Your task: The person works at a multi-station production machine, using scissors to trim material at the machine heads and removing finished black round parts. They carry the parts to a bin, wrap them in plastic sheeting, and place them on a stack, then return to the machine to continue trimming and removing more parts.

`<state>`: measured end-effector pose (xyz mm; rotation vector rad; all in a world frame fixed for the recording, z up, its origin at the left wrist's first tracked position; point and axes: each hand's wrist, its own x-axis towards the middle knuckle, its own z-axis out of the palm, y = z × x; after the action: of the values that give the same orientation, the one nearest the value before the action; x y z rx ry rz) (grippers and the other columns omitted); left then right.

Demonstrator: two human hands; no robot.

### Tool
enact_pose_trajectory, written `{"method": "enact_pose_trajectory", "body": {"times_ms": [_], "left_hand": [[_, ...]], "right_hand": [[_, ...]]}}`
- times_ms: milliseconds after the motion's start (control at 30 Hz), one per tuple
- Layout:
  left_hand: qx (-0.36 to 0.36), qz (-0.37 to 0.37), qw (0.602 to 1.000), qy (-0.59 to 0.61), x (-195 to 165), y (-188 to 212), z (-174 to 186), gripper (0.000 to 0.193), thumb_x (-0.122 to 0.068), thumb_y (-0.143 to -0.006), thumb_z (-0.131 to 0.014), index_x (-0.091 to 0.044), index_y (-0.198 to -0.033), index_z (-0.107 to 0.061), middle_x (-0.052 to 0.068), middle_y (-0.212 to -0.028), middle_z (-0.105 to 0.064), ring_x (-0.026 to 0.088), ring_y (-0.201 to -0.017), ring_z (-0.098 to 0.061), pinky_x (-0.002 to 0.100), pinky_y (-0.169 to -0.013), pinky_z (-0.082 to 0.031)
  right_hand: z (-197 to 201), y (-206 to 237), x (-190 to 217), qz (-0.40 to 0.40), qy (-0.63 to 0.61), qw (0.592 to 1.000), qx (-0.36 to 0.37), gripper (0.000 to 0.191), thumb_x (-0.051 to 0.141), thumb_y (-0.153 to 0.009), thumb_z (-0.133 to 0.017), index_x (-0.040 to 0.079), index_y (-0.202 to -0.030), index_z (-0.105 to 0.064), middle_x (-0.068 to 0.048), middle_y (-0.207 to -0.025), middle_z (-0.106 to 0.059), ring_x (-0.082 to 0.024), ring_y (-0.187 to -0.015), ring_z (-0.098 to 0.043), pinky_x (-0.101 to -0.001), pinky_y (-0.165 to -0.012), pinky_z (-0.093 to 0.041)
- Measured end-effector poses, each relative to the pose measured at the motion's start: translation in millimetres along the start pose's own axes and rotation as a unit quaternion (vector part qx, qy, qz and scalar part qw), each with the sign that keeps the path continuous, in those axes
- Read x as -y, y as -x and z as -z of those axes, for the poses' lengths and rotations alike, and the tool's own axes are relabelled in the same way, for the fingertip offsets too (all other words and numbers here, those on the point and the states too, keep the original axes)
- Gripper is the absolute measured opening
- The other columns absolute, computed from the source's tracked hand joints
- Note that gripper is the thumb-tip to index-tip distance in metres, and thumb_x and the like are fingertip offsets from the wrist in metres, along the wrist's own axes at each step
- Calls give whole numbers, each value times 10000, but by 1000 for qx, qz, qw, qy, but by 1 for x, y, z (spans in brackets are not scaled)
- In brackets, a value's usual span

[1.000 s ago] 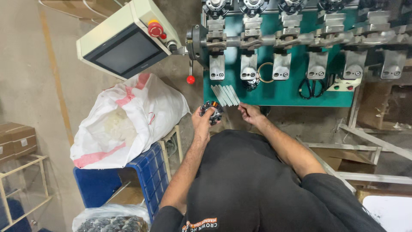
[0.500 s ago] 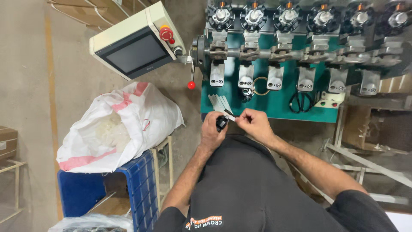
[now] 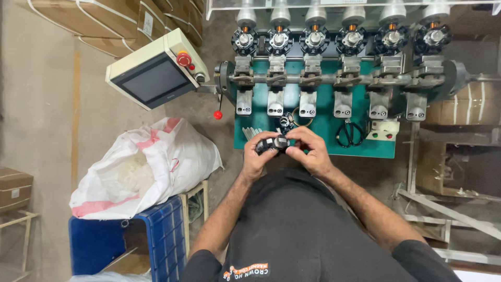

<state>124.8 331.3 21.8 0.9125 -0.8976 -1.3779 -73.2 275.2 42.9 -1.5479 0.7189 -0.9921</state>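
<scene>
My left hand point(image 3: 257, 156) and my right hand point(image 3: 310, 149) are together in front of my chest, both closed around a small black round part with white strips point(image 3: 273, 144). They hover just before the green bed point(image 3: 318, 138) of a machine with a row of several black star-shaped spindle heads point(image 3: 315, 39). A bundle of pale strips point(image 3: 254, 132) lies on the green bed just left of my hands. Another small black part point(image 3: 286, 121) sits on the bed right above my fingers.
A beige control panel with a dark screen and red button point(image 3: 153, 73) sticks out at the left. A white sack point(image 3: 151, 164) rests on a blue crate point(image 3: 130, 240). Black scissors point(image 3: 349, 134) lie on the green bed. Cardboard boxes point(image 3: 112, 21) stand at the top left.
Both hands have come down from the machine bed toward my chest, and the right hand has joined the left on the black part. The view has shifted so more of the machine's top shows.
</scene>
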Motion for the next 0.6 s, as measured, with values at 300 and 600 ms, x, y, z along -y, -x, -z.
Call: {"method": "enact_pose_trajectory", "body": {"times_ms": [300,600], "left_hand": [[208,289,931,80,-13,-19,22,773,-45,-830,-800,-81,-1528,-469,41,-1099,-714,114,-985,-686,265,-865,-567],[53,481,865,-131,111,-68,50,455,-127,-846,-779,-120,-1280,-643,78,-981,-726,182,-725,-702,342,-531,-588]], "right_hand": [[18,11,12,-24,135,985,109,306,138,-762,-861,40,-989,-682,-49,-841,-592,-124,-625,-593,-263,-549,-478],[-7,14,-101,-423,148,894,-7,278,240,-873,-789,33,-1058,-777,-103,-802,-769,-121,-668,-712,-272,-593,-540]]}}
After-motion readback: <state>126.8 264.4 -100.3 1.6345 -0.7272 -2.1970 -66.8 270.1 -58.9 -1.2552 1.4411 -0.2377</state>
